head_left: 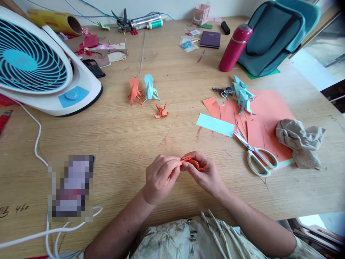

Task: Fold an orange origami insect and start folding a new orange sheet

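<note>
Both hands meet over the near middle of the table around a small piece of folded orange paper [192,161]. My left hand [162,175] pinches its left end between thumb and fingers. My right hand [202,172] grips its right part, the thumb lying along the near side. Some of the folds are hidden by the fingers. Beyond the hands sits a small orange origami figure [161,110] with pointed, spread legs. Farther back, an orange paper figure [135,90] and a light blue one [150,87] stand side by side.
White-handled scissors [256,153] rest by a light blue strip [215,125] on orange sheets [272,108], near a crumpled cloth [300,142] and blue paper figures [242,94]. A fan [45,64], a blurred phone [72,185] and white cables occupy the left. A bottle [235,47] and bag [272,36] stand back right.
</note>
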`<state>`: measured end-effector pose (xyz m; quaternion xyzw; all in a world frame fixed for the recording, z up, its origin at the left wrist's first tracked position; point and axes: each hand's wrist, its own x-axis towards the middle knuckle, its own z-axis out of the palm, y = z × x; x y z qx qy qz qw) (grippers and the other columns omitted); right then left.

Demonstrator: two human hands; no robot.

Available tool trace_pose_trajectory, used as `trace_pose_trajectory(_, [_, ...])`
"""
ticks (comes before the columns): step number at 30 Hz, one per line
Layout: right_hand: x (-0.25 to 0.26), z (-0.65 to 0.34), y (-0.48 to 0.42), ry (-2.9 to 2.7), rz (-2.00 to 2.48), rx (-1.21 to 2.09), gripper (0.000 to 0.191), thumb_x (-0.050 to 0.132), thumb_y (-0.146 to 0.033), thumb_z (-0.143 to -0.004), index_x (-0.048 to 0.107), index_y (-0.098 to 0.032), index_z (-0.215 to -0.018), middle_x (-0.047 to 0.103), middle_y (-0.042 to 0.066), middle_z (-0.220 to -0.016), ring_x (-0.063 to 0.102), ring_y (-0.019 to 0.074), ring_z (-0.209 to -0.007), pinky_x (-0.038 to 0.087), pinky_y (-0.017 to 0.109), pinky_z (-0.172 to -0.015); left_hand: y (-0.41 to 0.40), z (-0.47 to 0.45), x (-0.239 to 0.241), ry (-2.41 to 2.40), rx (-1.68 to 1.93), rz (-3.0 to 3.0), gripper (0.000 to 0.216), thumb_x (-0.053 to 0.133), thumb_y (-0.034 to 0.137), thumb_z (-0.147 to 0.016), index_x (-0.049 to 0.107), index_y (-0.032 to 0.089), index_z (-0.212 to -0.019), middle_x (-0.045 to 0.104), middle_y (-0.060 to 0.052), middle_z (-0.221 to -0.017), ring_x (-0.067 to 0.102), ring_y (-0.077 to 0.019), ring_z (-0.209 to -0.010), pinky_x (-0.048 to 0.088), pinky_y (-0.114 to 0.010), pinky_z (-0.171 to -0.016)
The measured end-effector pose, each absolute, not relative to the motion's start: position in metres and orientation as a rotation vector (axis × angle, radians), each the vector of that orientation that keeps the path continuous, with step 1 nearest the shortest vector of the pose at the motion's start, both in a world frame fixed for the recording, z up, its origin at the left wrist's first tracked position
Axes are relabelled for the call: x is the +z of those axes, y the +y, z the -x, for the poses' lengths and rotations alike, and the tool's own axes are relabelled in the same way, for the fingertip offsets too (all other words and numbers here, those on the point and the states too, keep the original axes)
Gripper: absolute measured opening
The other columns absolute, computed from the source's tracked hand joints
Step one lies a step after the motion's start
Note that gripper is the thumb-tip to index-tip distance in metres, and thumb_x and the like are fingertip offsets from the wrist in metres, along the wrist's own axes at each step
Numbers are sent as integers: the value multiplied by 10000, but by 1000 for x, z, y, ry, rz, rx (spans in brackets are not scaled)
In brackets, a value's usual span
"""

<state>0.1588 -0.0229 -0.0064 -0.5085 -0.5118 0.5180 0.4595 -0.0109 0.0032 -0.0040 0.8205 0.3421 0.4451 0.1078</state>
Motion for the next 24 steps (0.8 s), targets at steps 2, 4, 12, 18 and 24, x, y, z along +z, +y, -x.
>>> trace_pose_trajectory(2, [-6, -159, -23, -1260, 1257, 1283, 201, 677, -388, -896, 695, -189, -920, 704, 8, -779, 622, 140, -696, 476, 238, -626, 3, 10, -4, 1012, 1310, -2398, 245, 649, 8, -836, 600, 186, -996, 738, -57, -903, 684, -161, -818, 569, -291, -742])
trace_pose_trajectory(4, [-7, -159, -23, -1260, 1268, 1286, 216, 675, -404, -897, 700, -192, -929, 703, 9, -773, 614, 142, -685, 470, 242, -613, 3, 10, -4, 1022, 1306, -2386, 231, 636, 20, -848, 597, 194, -995, 738, -53, -902, 688, -160, -818, 572, -290, -743])
trace_pose_trajectory(12, [-7, -160, -24, -1277, 1282, 1278, 211, 675, -402, -898, 706, -194, -921, 703, 11, -777, 605, 145, -693, 467, 244, -620, 3, 11, -4, 1024, 1305, -2392, 236, 633, 24, -856, 607, 197, -1014, 741, -53, -913, 682, -157, -820, 570, -291, -748])
trace_pose_trajectory(18, [-7, -159, -22, -1266, 1265, 1274, 230, 675, -415, -897, 701, -187, -900, 707, 17, -773, 624, 149, -694, 488, 249, -629, 3, 11, -3, 1026, 1309, -2410, 227, 640, 24, -851, 610, 193, -1000, 736, -54, -900, 677, -155, -809, 565, -286, -739])
trace_pose_trajectory(24, [-10, -159, -22, -1257, 1247, 1271, 234, 671, -419, -899, 695, -186, -883, 714, 21, -776, 637, 150, -696, 499, 250, -627, 3, 11, -4, 1036, 1300, -2423, 203, 628, 50, -869, 612, 203, -1001, 730, -53, -895, 674, -157, -794, 564, -287, -732])
